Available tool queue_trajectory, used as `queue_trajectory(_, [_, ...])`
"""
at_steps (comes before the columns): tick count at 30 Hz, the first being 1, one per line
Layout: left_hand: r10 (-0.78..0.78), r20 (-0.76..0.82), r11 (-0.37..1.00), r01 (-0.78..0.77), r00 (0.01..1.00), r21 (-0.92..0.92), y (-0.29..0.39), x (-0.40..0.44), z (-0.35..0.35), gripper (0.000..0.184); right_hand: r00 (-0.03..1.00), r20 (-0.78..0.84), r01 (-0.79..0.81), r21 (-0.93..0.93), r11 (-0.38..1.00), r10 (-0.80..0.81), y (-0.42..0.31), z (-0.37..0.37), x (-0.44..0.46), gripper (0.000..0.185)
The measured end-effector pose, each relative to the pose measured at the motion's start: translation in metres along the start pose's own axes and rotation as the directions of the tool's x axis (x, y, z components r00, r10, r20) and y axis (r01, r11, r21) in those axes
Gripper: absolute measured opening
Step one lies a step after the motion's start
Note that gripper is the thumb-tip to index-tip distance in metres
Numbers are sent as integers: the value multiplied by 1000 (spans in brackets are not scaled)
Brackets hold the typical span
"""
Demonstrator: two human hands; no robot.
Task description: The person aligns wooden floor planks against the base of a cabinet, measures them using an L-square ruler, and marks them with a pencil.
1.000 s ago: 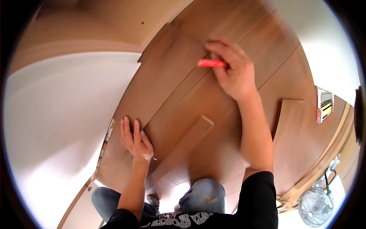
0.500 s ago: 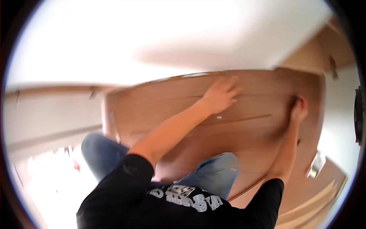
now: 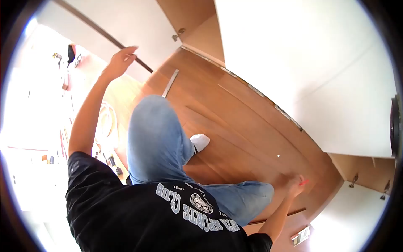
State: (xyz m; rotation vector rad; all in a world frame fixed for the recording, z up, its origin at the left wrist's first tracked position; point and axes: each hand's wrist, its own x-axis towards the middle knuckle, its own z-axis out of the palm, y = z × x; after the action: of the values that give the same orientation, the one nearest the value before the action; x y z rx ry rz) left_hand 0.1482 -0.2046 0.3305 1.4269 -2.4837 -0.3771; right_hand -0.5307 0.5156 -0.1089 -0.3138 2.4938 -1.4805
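Observation:
My left hand (image 3: 120, 64) is raised at the dark edge strip (image 3: 107, 37) of a white cabinet door. Its fingers are partly spread, and nothing shows in them; I cannot tell whether they touch the strip. Low over the brown wooden panel (image 3: 235, 115), near its right end, my right hand (image 3: 295, 187) is closed around a slim red object (image 3: 304, 182). Only its red end pokes out, so its exact kind is hidden. A small white bit (image 3: 278, 156) lies on the panel above that hand. A flat metal strip (image 3: 170, 83) rests at the panel's left end.
A large white panel (image 3: 302, 63) stands along the far side. Open cabinet parts with hinges (image 3: 179, 34) are at the top and right. A small box (image 3: 300, 236) lies lower right; tools and a coiled hose (image 3: 105, 119) lie left. My knees and socked foot (image 3: 200, 143) are close.
The view has turned. My left hand has left the area over the wooden panel and moved up to the door edge at left. My right hand stays low at the panel's right end with the red object.

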Motion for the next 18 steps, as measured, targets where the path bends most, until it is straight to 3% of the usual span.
queue_trajectory(2, [-259, -42, 964, 255, 965, -80, -71, -55, -14, 54, 931, 318, 280, -301, 912, -180, -64, 34, -22, 35])
queue_trajectory(4, [-341, -131, 937, 325, 931, -125, -144, -92, -17, 58, 781, 533, 575, -410, 707, -325, -137, 76, -56, 34])
queue_trajectory(6, [-447, -313, 894, 409, 838, -183, -208, -110, -19, 68, 670, 683, 683, -416, 600, -290, -169, 117, -80, 40])
queue_trajectory(8, [-605, -388, 796, 532, 695, -289, -229, -109, -26, 83, 606, 787, 726, -488, 485, -114, -226, 149, -111, 55])
queue_trajectory(9, [-634, -405, 771, 498, 658, -397, -251, -100, -33, 86, 605, 786, 735, -491, 467, -126, -240, 165, -123, 55])
queue_trajectory(11, [-592, -500, 804, 427, 632, -414, -251, -85, -50, 90, 557, 829, 780, -498, 378, -56, -254, 191, -142, 72])
queue_trajectory(14, [-640, -513, 752, 329, 573, -571, -233, -57, -72, 88, 583, 813, 769, -546, 334, -13, -253, 222, -165, 78])
queue_trajectory(18, [-561, -534, 815, 305, 633, -493, -221, -24, -92, 81, 625, 781, 738, -600, 309, 23, -237, 237, -169, 79])
